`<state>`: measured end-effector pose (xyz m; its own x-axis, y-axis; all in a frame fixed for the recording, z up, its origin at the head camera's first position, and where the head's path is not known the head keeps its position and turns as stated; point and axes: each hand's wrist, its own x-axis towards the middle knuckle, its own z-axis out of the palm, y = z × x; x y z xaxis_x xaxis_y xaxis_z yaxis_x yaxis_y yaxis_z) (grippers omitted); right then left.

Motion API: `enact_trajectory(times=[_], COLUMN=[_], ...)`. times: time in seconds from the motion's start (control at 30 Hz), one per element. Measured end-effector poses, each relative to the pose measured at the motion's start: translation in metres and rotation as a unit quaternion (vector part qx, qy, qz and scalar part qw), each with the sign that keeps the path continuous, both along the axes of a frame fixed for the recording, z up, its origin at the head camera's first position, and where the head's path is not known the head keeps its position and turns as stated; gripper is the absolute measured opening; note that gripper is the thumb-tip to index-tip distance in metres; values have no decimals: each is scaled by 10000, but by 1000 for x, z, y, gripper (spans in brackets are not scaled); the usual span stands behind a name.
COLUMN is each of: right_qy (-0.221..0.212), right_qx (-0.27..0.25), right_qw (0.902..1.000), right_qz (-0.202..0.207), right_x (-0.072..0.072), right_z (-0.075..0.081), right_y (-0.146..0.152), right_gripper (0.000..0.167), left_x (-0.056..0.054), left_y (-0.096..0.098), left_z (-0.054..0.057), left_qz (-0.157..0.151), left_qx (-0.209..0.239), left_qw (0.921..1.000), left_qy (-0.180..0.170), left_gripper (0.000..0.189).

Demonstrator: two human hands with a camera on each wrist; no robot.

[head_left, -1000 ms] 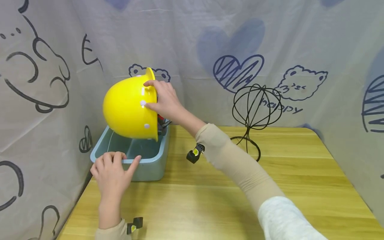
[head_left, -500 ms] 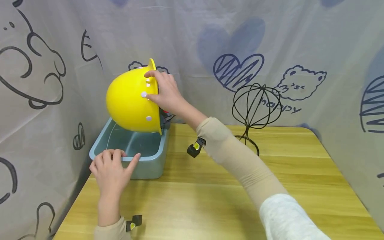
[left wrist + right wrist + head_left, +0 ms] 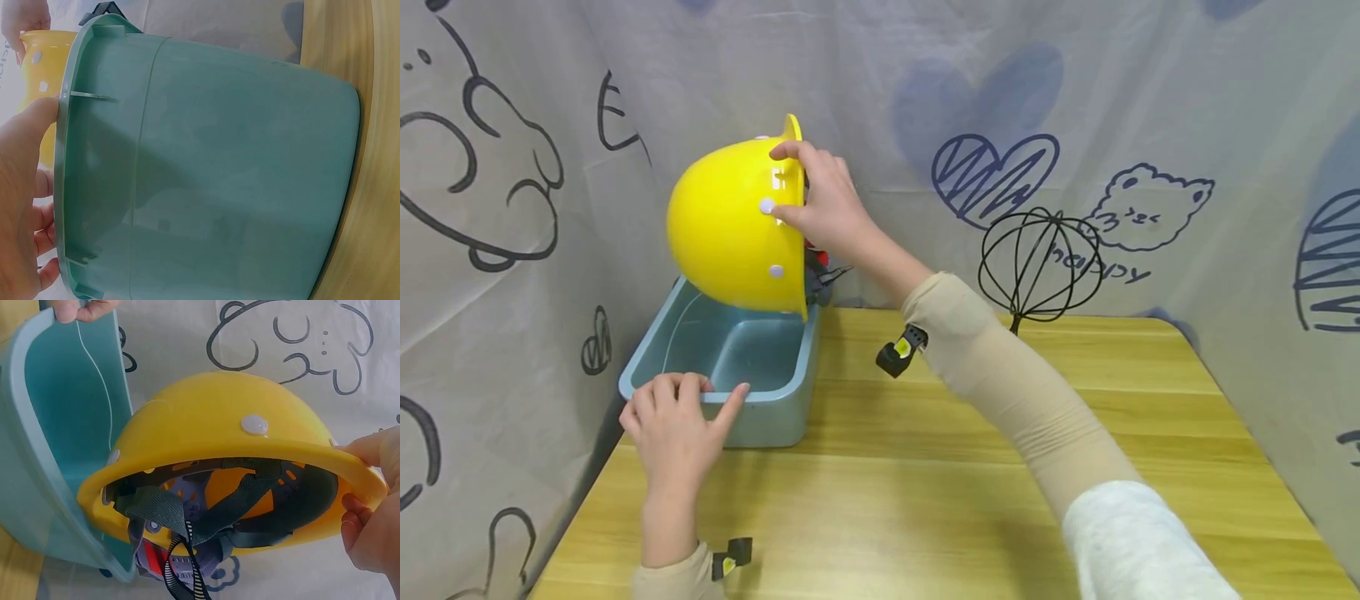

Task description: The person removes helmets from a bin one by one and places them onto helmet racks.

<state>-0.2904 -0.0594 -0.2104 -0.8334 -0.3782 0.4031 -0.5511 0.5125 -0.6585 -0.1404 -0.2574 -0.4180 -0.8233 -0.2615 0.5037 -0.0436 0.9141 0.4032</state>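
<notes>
My right hand (image 3: 829, 207) grips a yellow hard hat (image 3: 726, 225) by its brim, thumb on the outer shell. The hat is tilted on its side above the back of a blue-green plastic bin (image 3: 771, 423). In the right wrist view its hollow faces the camera, with a dark harness (image 3: 156, 509), a striped chin cord (image 3: 181, 569) and a red piece (image 3: 153, 559) hanging below. My left hand (image 3: 673, 429) holds the bin's front rim, fingers hooked over it and thumb spread along it. In the left wrist view the bin's outer wall (image 3: 219, 169) fills most of the picture.
A black wire stand with a globe-shaped cage (image 3: 1041, 267) stands at the back of the wooden table (image 3: 940, 500), partly hidden by my right forearm. Fabric walls (image 3: 880, 100) with drawn hearts and bears enclose the table's back and sides.
My right hand has raised the hard hat and shifted it slightly right, showing more of the bin's inside. The left hand stays on the bin's rim.
</notes>
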Motion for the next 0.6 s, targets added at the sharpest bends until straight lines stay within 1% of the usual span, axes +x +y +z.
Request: enact_trajectory(times=[0.13,0.27,0.47,0.6], right_qy=[202,393,485,572], right_qx=[105,359,738,817], right_qw=[9997,9985,9954,9938], right_qz=[-33,-84,-364,-496], right_x=[2,2,1,1], right_z=[8,14,20,22], right_y=[5,13,28,40], right_gripper=[55,55,53,53], left_x=[0,0,-1,-2], left_y=[0,0,0,-1], left_z=[0,1,0,-1], left_qz=[3,0,5,28], left_qx=[-3,40,63,47], left_qw=[10000,10000,9999,9998], left_qy=[-40,-90,-150,-196], left_gripper=[53,53,52,52])
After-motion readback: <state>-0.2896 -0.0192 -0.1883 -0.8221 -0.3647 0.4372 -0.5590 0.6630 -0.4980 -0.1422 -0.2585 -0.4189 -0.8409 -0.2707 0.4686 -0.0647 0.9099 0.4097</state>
